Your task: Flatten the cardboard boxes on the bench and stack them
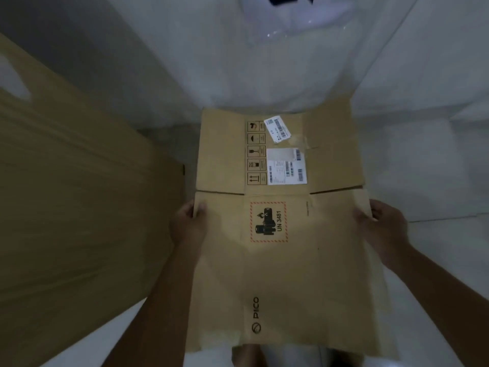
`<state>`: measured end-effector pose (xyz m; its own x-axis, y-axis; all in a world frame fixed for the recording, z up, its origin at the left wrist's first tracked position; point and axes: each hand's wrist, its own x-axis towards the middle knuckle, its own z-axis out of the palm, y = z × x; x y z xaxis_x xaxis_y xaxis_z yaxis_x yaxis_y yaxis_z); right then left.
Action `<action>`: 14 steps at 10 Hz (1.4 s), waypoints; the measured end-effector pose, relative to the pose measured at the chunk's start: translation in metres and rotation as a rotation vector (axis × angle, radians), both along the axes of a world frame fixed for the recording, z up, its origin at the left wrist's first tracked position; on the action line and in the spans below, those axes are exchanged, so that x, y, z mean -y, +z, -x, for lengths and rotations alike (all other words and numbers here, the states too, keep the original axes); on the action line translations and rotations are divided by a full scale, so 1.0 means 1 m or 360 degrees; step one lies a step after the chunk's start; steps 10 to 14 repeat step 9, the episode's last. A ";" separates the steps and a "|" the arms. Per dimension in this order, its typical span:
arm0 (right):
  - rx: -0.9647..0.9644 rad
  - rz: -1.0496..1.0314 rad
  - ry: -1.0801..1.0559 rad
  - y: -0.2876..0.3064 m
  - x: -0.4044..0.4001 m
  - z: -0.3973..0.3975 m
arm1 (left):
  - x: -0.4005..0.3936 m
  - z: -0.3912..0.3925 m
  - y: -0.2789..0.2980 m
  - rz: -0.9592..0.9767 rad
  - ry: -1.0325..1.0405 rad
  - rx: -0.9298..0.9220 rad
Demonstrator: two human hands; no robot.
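Note:
A flattened brown cardboard box [280, 274] with a red-bordered UN 3481 battery label and a PICO logo fills the middle of the head view. My left hand [188, 223] grips its left edge, thumb on top. My right hand [382, 223] grips its right edge. Just beyond it a second flattened box [222, 154] with white shipping labels and handling symbols lies flat on the white surface [423, 168]. The near box's far edge meets or slightly overlaps that second box.
A large tan wooden panel or bench top [79, 207] fills the left side, blurred. White surfaces surround the boxes to the right and behind. A knee or foot shows under the near edge of the held box.

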<state>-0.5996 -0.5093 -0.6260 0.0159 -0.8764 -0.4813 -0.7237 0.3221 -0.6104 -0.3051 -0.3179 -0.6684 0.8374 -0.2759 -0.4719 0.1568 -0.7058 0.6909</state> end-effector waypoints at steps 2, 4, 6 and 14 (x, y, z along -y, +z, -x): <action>0.0024 0.0028 -0.0051 -0.158 0.041 -0.007 | 0.027 -0.001 -0.153 0.0138 0.0293 -0.0098; -0.0173 0.0484 0.0166 -0.228 0.074 -0.044 | 0.051 -0.012 -0.225 0.0098 0.0118 0.0411; -0.0454 0.0740 0.1476 -0.247 0.010 -0.046 | 0.052 0.052 -0.214 -0.0466 -0.0894 0.0747; -0.0947 0.0275 0.1654 -0.225 -0.003 -0.063 | 0.066 0.043 -0.195 -0.0938 -0.1377 0.0431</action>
